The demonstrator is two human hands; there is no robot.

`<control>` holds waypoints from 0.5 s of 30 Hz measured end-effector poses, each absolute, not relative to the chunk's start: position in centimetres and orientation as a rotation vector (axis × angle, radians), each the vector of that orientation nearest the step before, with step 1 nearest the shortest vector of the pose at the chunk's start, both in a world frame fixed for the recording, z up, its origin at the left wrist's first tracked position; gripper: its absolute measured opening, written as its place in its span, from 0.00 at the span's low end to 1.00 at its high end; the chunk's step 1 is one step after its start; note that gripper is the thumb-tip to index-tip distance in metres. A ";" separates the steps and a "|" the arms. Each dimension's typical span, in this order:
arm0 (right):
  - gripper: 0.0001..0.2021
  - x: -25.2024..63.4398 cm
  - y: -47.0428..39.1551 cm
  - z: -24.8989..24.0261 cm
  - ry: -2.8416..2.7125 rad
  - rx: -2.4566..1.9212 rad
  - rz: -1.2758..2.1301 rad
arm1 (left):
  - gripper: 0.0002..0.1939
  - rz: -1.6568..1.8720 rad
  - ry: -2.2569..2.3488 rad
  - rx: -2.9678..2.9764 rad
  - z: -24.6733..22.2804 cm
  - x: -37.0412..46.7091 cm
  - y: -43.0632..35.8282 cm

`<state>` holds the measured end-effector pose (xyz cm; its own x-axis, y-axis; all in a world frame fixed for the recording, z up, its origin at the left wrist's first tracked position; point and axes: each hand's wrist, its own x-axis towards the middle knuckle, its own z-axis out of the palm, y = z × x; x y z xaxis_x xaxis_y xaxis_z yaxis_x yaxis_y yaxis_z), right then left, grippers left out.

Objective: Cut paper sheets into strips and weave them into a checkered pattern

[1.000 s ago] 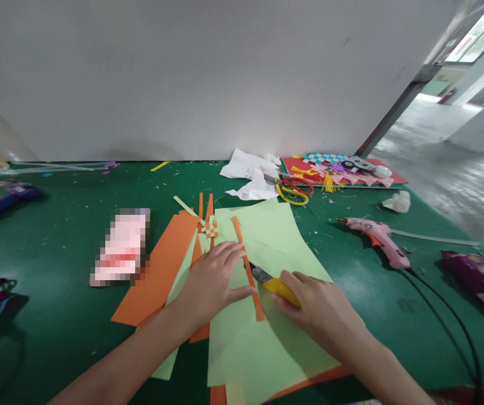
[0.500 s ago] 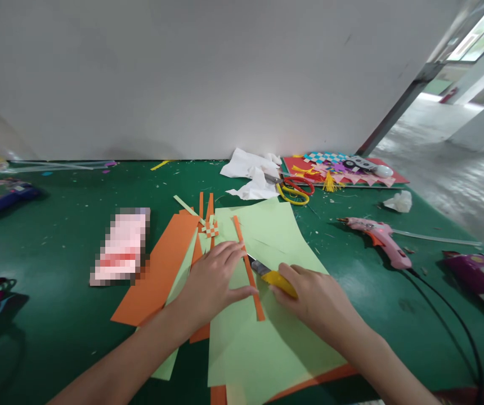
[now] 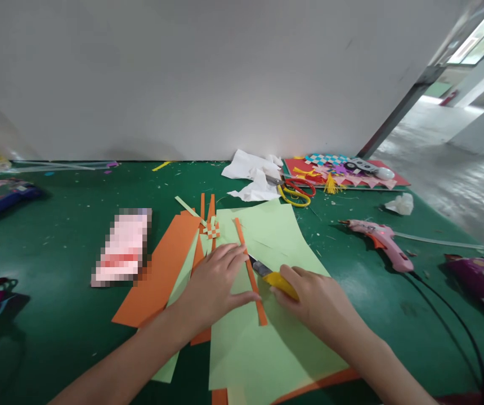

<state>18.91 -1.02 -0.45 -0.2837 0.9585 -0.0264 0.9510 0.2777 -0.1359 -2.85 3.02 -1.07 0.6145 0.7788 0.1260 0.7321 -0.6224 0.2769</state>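
Observation:
A narrow orange paper strip (image 3: 251,274) lies slantwise on a light green paper sheet (image 3: 246,354). My left hand (image 3: 216,281) rests flat on the papers, its fingertips and outstretched thumb touching the strip. In my right hand (image 3: 312,292) is a yellow utility knife (image 3: 279,283), gripped with its blade tip against the strip's right edge, near my left fingertips. Just beyond my left hand sits a small orange-and-green woven paper piece (image 3: 212,230) with loose strips sticking out. An orange paper sheet (image 3: 164,264) lies to the left.
Red-and-yellow-handled scissors (image 3: 296,192) lie by crumpled white tissue (image 3: 250,169). A pink glue gun (image 3: 379,239) with a black cord is at right. Colourful paper crafts sit on a red board (image 3: 400,178). A blurred pink item (image 3: 124,247) is at left; a grey wall (image 3: 225,79) stands behind.
Both hands and the knife hold nearly the same place on the strip. The whole view has shifted very slightly.

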 end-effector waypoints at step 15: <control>0.06 19.6 -3.1 -1.3 -2.483 -1.649 0.071 | 0.20 0.392 1.145 2.714 -0.9 -2.5 2.5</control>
<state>19.63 -3.15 -1.25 -0.3792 0.9191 0.1068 0.9115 0.3909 -0.1279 -2.52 2.54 -0.95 0.6707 0.7210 0.1741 0.6765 -0.6908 0.2550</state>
